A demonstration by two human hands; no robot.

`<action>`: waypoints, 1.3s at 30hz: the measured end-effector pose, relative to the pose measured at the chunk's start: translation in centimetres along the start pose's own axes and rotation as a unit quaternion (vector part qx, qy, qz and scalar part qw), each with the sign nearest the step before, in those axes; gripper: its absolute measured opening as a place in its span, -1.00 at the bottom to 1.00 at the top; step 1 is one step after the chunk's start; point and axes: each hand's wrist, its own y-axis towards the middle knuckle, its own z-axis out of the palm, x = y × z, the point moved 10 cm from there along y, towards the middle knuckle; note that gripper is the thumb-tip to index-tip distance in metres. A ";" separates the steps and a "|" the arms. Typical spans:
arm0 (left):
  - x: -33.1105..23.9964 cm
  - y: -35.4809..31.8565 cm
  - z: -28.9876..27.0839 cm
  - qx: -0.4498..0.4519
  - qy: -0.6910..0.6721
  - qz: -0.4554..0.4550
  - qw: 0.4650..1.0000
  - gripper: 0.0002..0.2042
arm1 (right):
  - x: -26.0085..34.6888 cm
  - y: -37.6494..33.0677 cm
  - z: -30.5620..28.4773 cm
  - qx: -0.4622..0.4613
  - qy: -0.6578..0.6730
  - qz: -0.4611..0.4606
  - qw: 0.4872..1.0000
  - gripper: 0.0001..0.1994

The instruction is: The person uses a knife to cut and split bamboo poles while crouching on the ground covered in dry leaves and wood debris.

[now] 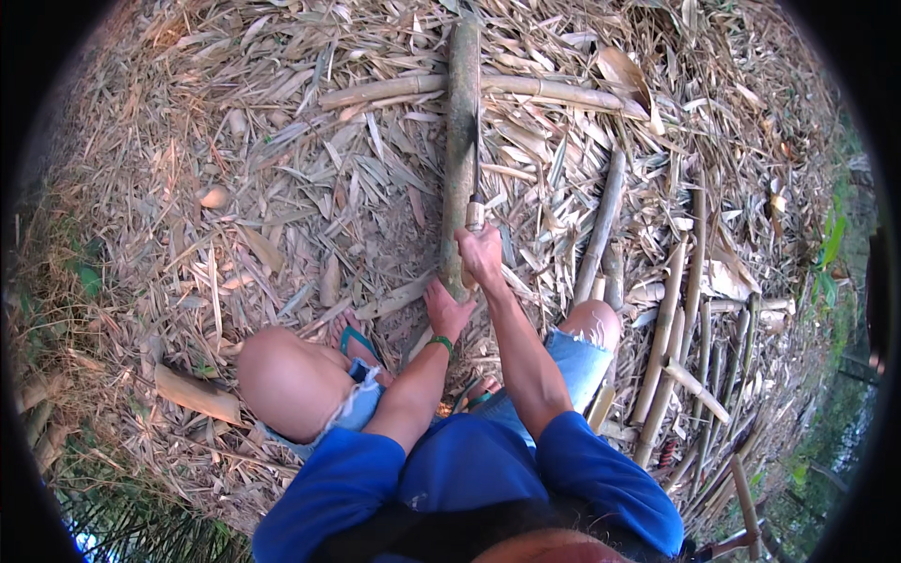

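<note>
A long greenish bamboo pole lies on the ground, running away from me. My left hand presses on its near end with the fingers spread. My right hand grips the pale wooden handle of a long-bladed knife, whose blade lies along the pole's right side. I am squatting, with bare knees on both sides of my arms and a green band on my left wrist.
Dry bamboo leaves and husks cover the ground. A second pole lies crosswise under the far part. Several cut bamboo sticks are piled to the right. Green grass edges the far right.
</note>
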 end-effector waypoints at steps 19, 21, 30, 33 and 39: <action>-0.4 0.7 0.4 -0.006 -0.022 0.007 1.000 -0.07 | -1.5 0.9 1.3 0.016 -0.001 -0.007 1.000 -0.81; 0.9 1.7 0.7 0.016 -0.019 -0.017 1.000 -0.08 | 1.1 0.7 1.9 0.076 -0.017 0.063 0.995 -0.80; 1.3 1.5 0.2 0.002 -0.018 -0.041 0.999 -0.01 | 10.6 -4.1 -1.7 0.002 0.159 -0.096 0.983 -0.93; 0.3 2.1 0.4 0.001 -0.034 -0.033 0.999 -0.02 | 5.1 -3.6 -0.2 0.021 0.076 -0.039 0.996 -0.87; 1.0 1.4 0.1 -0.037 -0.016 0.001 0.999 -0.11 | 16.4 -2.0 -4.2 0.063 0.004 -0.167 0.984 -0.78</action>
